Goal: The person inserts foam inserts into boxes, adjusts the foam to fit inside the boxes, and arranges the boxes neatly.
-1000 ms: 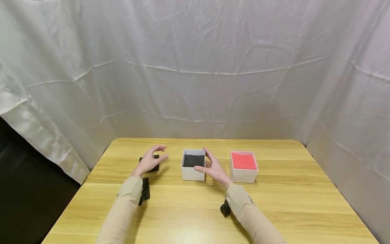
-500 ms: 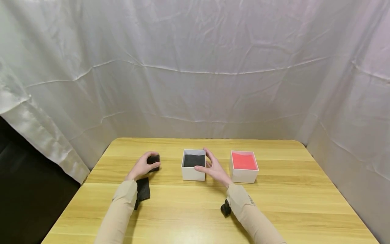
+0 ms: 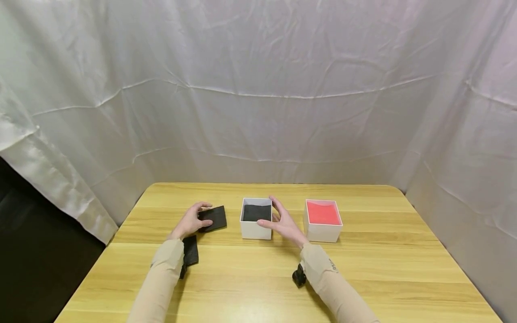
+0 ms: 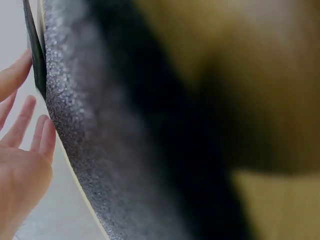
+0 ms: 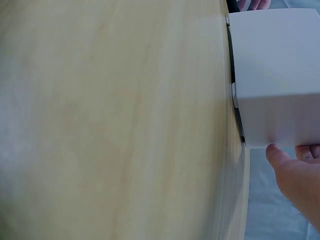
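In the head view my left hand (image 3: pixel 191 222) pinches a thin black square pad (image 3: pixel 216 218) at its left side, thumb on the near face. The left wrist view shows the fingers (image 4: pixel 46 137) at a thin dark edge, with a rough-surfaced black pad (image 4: pixel 85 120) blurred up close. My right hand (image 3: pixel 286 225) holds a white open-topped box (image 3: pixel 256 231) by its right side, thumb at the near corner and a finger at the far one. Black material (image 3: pixel 257 212) lies inside this box. In the right wrist view the thumb (image 5: pixel 277 156) meets the box wall (image 5: pixel 275 65).
To the right of the held box stands another white box (image 3: pixel 325 232) with red material (image 3: pixel 323 213) inside. Another black pad (image 3: pixel 191 250) lies beside the left wrist. The wooden table (image 3: pixel 258 282) is backed by pale curtains (image 3: pixel 258 121).
My left hand moved back left onto the black pad and took hold of it. The pad has since shifted right and turned. The right hand stays on its box.
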### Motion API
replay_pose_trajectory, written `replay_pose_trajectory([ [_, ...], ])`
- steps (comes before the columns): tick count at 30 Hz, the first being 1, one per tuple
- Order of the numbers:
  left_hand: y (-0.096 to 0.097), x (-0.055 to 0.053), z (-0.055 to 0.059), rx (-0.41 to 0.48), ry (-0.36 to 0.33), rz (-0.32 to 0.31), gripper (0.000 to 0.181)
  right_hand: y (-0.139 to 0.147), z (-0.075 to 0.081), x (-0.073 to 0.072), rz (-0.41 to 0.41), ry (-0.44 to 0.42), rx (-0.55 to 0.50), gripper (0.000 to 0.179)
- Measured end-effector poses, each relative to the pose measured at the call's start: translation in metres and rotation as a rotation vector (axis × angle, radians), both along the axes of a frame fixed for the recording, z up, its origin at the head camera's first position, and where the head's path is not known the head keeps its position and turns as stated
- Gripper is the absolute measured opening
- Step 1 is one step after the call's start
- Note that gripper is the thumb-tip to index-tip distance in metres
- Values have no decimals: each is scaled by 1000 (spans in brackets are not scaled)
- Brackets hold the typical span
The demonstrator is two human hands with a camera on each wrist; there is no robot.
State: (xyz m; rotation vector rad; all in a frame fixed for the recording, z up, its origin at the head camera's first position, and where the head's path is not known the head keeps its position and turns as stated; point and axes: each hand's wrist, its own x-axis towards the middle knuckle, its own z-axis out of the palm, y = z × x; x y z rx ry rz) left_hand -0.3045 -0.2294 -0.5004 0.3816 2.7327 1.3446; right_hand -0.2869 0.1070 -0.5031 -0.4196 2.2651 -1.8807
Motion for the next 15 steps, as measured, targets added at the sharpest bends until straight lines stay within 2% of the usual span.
replay_pose_trajectory([
  [4, 1, -1, 2, 3, -37, -13, 59, 1, 1, -1, 0, -3, 2, 99],
  [7, 2, -2, 2, -10, -32, -25, 60, 1, 2, -1, 2, -3, -3, 99],
  [15, 4, -3, 1, -11, -37, 1, 63, 0, 1, -1, -2, -3, 6, 101],
])
